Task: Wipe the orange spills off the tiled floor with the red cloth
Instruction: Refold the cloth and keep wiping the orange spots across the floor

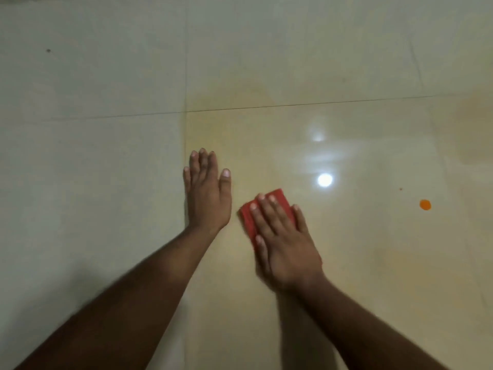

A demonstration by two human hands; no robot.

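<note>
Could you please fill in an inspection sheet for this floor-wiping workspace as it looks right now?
Surface: glossy tiled floor, grout lines visible, bright light reflections.
Job's things: red cloth folded, flat on the floor; orange spill to its right, not yet wiped, with a tiny orange speck nearby.
Clutter: small dark speck far left.
Grippers: right hand presses flat on the cloth, fingers straight; left hand rests flat on the floor beside the cloth.
Cables: nothing seen.
Surroundings: nothing seen beyond the floor.

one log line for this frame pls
left hand flat on floor | right hand pressing red cloth | orange spill unwiped
</note>
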